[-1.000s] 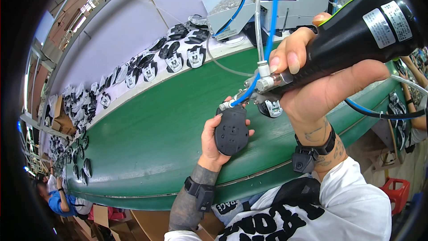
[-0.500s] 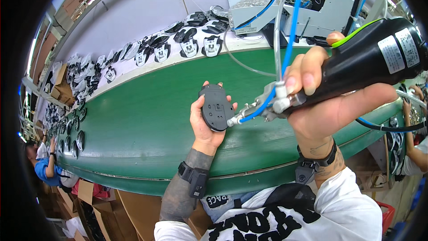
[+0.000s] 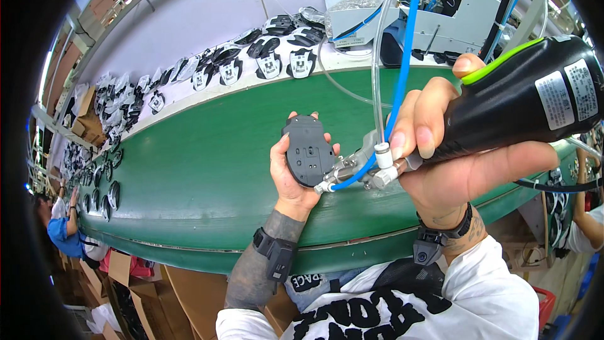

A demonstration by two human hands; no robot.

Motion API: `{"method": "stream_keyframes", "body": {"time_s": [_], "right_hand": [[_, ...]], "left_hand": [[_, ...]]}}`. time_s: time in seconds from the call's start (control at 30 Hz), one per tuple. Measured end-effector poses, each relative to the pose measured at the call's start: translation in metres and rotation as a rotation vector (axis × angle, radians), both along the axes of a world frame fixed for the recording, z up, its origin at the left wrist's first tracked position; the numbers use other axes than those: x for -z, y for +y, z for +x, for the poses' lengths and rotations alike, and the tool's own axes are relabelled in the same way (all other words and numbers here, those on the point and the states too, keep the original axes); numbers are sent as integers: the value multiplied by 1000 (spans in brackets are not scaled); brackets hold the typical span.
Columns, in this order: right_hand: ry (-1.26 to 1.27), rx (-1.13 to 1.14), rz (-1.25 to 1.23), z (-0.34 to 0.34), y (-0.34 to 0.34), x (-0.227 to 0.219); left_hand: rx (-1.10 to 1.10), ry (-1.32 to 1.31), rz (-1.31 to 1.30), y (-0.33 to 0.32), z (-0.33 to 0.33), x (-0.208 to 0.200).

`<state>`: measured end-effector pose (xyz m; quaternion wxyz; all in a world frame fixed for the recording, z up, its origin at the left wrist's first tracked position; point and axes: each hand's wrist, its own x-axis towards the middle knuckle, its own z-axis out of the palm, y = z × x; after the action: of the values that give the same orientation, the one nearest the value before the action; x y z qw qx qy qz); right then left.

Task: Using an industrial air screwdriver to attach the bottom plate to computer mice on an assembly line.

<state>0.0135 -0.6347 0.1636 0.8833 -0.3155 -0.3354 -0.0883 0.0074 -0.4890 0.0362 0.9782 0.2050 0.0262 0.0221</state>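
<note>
In my left hand (image 3: 288, 179), whose fingers wrap round its sides, lies a black computer mouse (image 3: 307, 145) with its underside facing up. Small holes and recesses show on that flat face. My right hand (image 3: 450, 167) grips a black power screwdriver (image 3: 513, 97) with a green lever along its top. The metal nozzle (image 3: 343, 173) of the screwdriver points left, its tip at the mouse's lower right edge; whether it touches cannot be made out. A clear tube and a blue hose (image 3: 408, 50) run up from the nozzle.
A green conveyor belt (image 3: 207, 157) runs beneath my hands. Along its far side, a white ledge carries several mouse shells (image 3: 267, 63). A screw-feeding machine (image 3: 434, 16) stands at the back right. Co-workers (image 3: 66, 230) sit at both ends; cardboard boxes (image 3: 198, 293) stand below the belt.
The screwdriver's nozzle has dropped slightly and shifted left along the mouse's lower edge. My right hand has moved with it; my left hand and the mouse have hardly moved.
</note>
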Motion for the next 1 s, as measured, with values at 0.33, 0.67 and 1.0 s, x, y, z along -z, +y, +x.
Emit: {"method": "stream_keyframes", "body": {"time_s": [0.33,0.67,1.0], "right_hand": [[-116,10,5,10,-33,-14],[11,234,20,9,-38,-21],[15,75,34,-1,-32,-18]], "left_hand": [[-65,143,107,2,9,17],[-155,193,169,11,9,20],[-34,128,147,-3,5,14]]}}
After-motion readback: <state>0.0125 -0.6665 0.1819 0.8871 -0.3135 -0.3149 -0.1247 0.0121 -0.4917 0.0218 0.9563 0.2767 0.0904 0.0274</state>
